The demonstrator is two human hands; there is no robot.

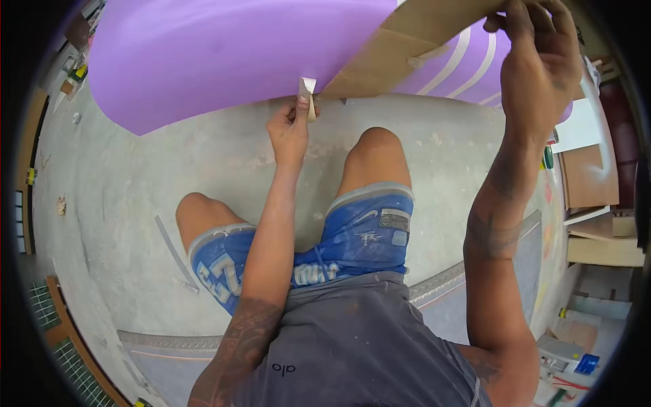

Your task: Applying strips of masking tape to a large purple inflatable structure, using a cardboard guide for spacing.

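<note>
In front of me spans a large smooth purple panel (224, 61), its lower edge above the floor. A band of brown masking paper (380, 61) crosses it diagonally, rising to the right. My left hand (291, 136) is closed near the panel's lower edge, thumb and fingers pinching a short strip of pale masking tape (307, 87) with a folded end. At upper right, my right hand (542, 68) is raised, its fingers bent around the far end of the brown paper; part of its grip lies at the picture's edge. Pale curved stripes (454, 61) mark the purple beyond the paper.
Bare concrete floor (122, 224) lies under my bent knees. Behind me is a grey sheet with a ridged metal edge (176, 341). Boards (590, 176) lean at the right, and a green grating (74, 366) in a brown frame lies at lower left.
</note>
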